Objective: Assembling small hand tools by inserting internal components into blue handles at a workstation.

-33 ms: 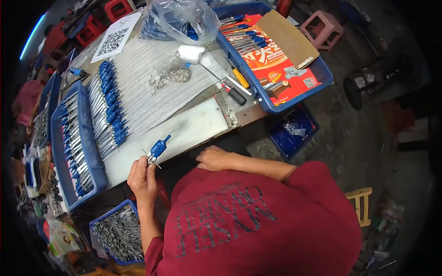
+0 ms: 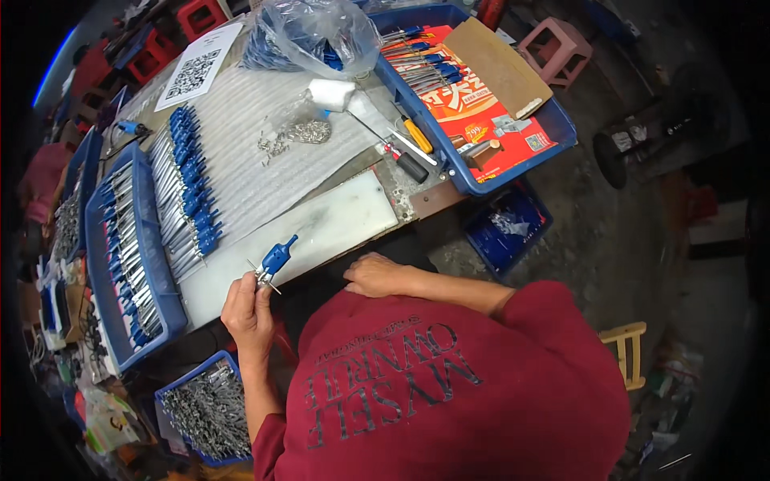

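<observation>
My left hand is closed around the metal end of a blue-capped metal part, held above the near edge of the work table. Its blue plastic end points up and away to the right. Thin metal prongs stick out sideways by my fingertips. At the table's front edge, over my lap, my right hand rests with nothing visible in it and fingers loosely bent. Below the held part lies a white marbled slab. A long row of similar blue-ended metal rods covers the table's left side.
At left stands a blue tray of blue-ended rods; below it is a bin of metal parts. Small metal pieces, a black-handled screwdriver and a yellow-handled tool lie mid-table. Another blue tray stands right.
The whole view has shifted very slightly. Both hands and the held part keep their places.
</observation>
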The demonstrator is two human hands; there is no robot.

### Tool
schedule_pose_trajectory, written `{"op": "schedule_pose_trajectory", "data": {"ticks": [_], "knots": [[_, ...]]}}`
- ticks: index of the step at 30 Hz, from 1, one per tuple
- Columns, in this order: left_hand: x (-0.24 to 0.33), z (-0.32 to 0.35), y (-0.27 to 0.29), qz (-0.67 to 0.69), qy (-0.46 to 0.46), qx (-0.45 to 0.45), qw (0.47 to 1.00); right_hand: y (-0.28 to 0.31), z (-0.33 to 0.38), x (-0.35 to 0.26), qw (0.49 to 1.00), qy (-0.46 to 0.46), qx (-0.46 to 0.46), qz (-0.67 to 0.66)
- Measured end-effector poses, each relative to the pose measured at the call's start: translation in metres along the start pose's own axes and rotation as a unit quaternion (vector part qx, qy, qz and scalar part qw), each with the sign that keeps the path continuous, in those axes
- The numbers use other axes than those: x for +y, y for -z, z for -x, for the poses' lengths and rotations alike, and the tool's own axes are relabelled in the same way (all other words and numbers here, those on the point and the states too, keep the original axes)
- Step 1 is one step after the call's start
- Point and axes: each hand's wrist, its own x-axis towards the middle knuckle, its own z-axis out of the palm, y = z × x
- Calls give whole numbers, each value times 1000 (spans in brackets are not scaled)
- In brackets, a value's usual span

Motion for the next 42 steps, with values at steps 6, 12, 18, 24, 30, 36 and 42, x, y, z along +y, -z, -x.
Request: {"op": "schedule_pose_trajectory", "data": {"ticks": [6, 12, 18, 24, 30, 36, 42], "knots": [[-25, -6, 8, 46, -35, 7, 998, 19, 39, -7, 987, -32, 138, 70], [-43, -12, 8, 79, -47, -10, 996, 32, 85, -19, 954, -208, 161, 145], [-42, -24, 4, 79, -65, -28, 994, 27, 116, -9, 907, -323, 216, 162], [-25, -55, -14, 85, -57, -57, 993, 9, 138, 29, 860, -434, 252, 94], [11, -103, -40, 26, -63, -83, 994, -3, 141, 76, 857, -461, 230, 3], [46, -167, -74, 37, -109, -125, 985, -19, 162, 113, 868, -439, 228, -53], [89, -222, -89, 22, -128, -163, 978, 5, 168, 110, 871, -403, 278, -34]]}}
